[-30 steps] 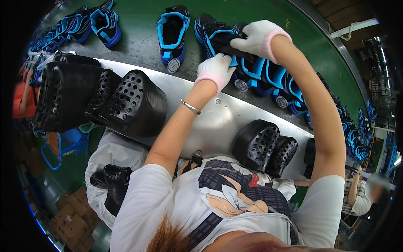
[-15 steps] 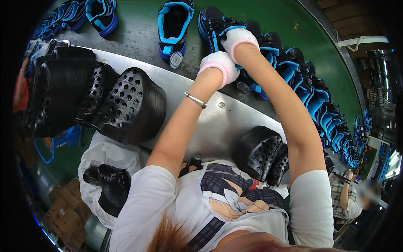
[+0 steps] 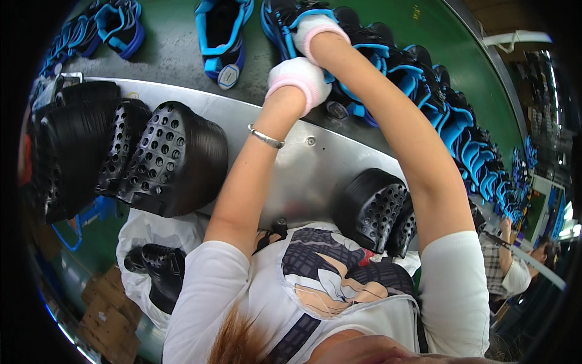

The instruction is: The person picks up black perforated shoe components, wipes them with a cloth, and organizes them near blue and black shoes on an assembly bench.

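Both of my hands wear white gloves with pink cuffs and are at a black-and-blue sneaker on the far bench. My left hand is closed at its heel end, the fingertips out of sight. My right hand is over the shoe's opening, its fingers hidden by the glove's back and the shoe. To the left of them stands another sneaker, opening up, with a round white sticker at its heel. Just right of my left hand, the heel of one more sneaker shows.
A metal table lies under my forearms. Large black perforated shoe lasts stand on its left, smaller ones on its right. A row of sneakers runs along the green bench at right. At far right is another person.
The whole view has shifted, so the bench, sneakers and lasts appear further left. Both hands stay at the same sneaker, with little change in their hold.
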Motion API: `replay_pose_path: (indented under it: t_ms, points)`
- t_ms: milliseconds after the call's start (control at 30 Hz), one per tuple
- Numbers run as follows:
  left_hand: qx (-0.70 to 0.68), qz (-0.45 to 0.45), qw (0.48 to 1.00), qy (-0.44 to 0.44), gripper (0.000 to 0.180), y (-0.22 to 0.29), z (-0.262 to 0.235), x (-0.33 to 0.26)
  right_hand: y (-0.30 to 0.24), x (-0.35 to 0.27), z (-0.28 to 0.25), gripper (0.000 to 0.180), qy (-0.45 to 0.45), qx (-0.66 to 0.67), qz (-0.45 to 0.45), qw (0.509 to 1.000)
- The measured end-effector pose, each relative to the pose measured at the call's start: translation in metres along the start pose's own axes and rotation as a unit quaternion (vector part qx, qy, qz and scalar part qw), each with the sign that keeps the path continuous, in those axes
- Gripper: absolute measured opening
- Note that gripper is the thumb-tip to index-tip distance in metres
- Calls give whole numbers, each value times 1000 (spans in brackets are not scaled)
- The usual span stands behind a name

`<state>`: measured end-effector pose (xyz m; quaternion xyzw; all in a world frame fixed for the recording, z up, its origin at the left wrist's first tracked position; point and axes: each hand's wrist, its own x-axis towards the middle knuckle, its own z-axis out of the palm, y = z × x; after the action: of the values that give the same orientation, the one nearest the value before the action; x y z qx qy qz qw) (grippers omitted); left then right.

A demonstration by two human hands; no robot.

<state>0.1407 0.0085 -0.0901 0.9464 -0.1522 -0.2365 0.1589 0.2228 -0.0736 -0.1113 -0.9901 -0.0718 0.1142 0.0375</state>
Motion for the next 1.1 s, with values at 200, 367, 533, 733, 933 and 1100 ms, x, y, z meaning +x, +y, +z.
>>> replay_pose_path:
  t_ms: [200, 367, 533, 733, 933, 1100]
  points:
    - [-34, 21, 994, 97, 45, -27, 12, -3, 0, -82, -56, 36, 27, 172, -47, 984]
    - [101, -71, 915, 385, 41, -44, -4, -25, 52, -163, -73, 38, 107, 97, -33, 989]
    - [-78, 185, 892, 405, 39, -7, 6, -32, 102, -206, -47, 52, -9, 68, 62, 996]
    - [-62, 202, 957, 199, 32, 30, 46, -19, 106, -193, -5, 37, -35, 112, 64, 991]
    - [-6, 254, 942, 220, 24, 59, 63, -31, 121, -226, 2, 30, 26, 97, 39, 994]
    - [-31, 230, 951, 205, 29, 40, 58, -24, 106, -269, -20, 39, 148, 102, 31, 983]
